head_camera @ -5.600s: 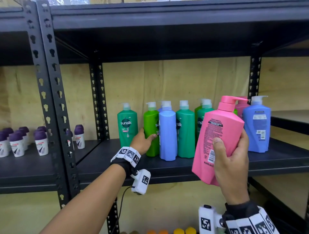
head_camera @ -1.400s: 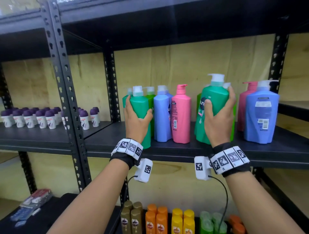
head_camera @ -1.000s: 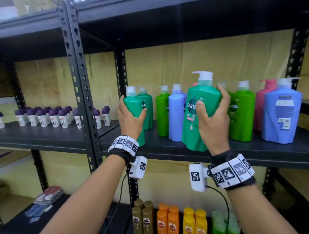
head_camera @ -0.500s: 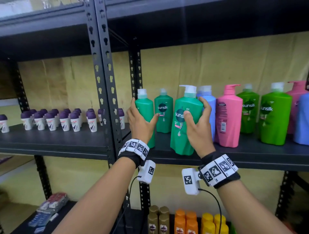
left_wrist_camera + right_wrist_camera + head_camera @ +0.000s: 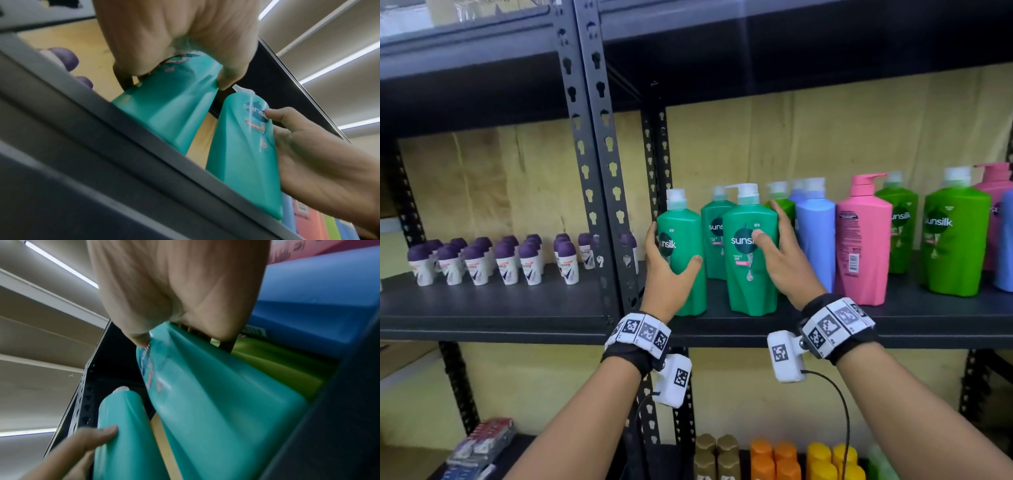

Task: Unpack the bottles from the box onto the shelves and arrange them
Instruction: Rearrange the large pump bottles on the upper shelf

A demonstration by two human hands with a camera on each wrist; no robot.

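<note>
Two teal-green Sunsilk pump bottles stand side by side at the left end of the dark shelf [image 5: 808, 325]. My left hand [image 5: 669, 270] grips the left bottle [image 5: 685, 284], thumb on its front, also seen as left hand [image 5: 174, 40] on the bottle [image 5: 170, 105]. My right hand [image 5: 779, 257] holds the right bottle [image 5: 746, 284], thumb on the label and fingers round its right side; the right wrist view shows this hand [image 5: 174, 288] and bottle [image 5: 216, 394]. A third teal bottle [image 5: 717, 233] stands behind them.
Right of my hands stand a blue bottle [image 5: 815, 236], a pink one [image 5: 863, 240] and green ones [image 5: 955, 246]. Black uprights [image 5: 592, 171] divide off the left shelf of purple-capped roll-ons [image 5: 500, 260]. Gold, orange and yellow bottles [image 5: 774, 459] fill the shelf below.
My right hand has carried its teal bottle leftward past the blue and pink ones and it now stands beside the bottle in my left hand. The left hand kept its grip.
</note>
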